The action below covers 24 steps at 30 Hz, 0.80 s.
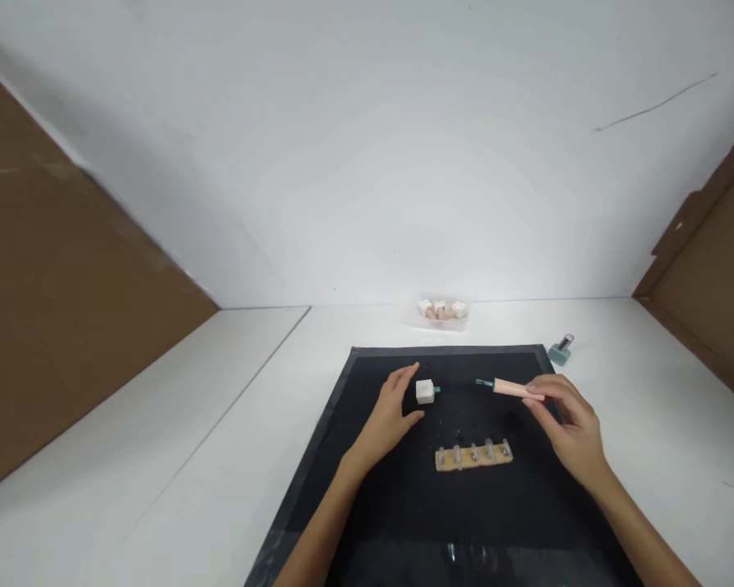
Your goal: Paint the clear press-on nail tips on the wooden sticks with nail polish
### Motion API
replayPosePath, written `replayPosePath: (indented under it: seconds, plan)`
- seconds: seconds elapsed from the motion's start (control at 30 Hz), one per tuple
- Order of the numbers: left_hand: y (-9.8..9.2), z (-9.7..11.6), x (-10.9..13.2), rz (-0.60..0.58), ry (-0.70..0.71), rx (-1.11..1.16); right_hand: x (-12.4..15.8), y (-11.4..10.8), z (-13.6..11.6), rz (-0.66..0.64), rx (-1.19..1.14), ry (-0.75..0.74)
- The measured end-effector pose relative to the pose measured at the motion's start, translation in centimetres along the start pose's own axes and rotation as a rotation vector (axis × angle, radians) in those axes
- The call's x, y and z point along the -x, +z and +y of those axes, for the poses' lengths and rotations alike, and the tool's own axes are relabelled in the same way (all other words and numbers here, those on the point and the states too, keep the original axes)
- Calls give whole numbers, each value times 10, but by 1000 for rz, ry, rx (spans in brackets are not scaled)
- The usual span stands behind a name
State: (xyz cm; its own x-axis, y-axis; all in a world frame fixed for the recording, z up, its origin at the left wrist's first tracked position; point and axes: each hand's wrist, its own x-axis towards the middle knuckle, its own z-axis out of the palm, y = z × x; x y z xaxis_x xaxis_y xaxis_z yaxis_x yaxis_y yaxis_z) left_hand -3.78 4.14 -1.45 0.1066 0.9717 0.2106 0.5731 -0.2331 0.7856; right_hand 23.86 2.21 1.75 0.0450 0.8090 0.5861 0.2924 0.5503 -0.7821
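Note:
A black mat (397, 505) lies on the white table. My right hand (572, 424) pinches the pink handle of a small brush (506, 387) whose teal tip points left. My left hand (391, 412) rests on the mat with fingers apart, right beside a small white cube-shaped bottle (425, 391) that has a teal spot on its right side. The brush tip is a short way from that bottle. Nearer to me on the mat lies a tan strip (474, 455) carrying several clear nail tips.
A clear tray (441, 312) with small white and pink pieces sits at the back by the wall. A teal bottle with a silvery cap (561, 350) stands off the mat's far right corner. Brown cardboard panels flank both sides.

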Motion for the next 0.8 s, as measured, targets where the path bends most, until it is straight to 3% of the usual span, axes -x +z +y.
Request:
replayPosePath:
  seconds: [0.07, 0.13, 0.23, 0.33, 0.43, 0.57, 0.7, 0.8]
  plan:
    - [-8, 8, 17, 12, -32, -7, -1, -2, 0, 12, -27, 51]
    - [-9, 17, 37, -74, -50, -19, -2, -3, 0, 25, -65, 117]
    - [5, 27, 59, -196, -110, -72, -2, -3, -2, 37, -141, 225]
    - [26, 33, 65, -132, -161, -181, -3, -1, -4, 33, -230, 324]
    - [33, 38, 61, -94, -152, -158, -4, 1, -5, 30, -315, 396]
    - [25, 48, 52, -161, -126, 119, -7, 2, -8, 50, -406, 450]
    - [22, 59, 32, -260, -157, 545, -14, 1, -10, 89, -464, 455]
    - [25, 75, 9, -230, -211, 846, -28, -4, -16, 119, -493, 431]
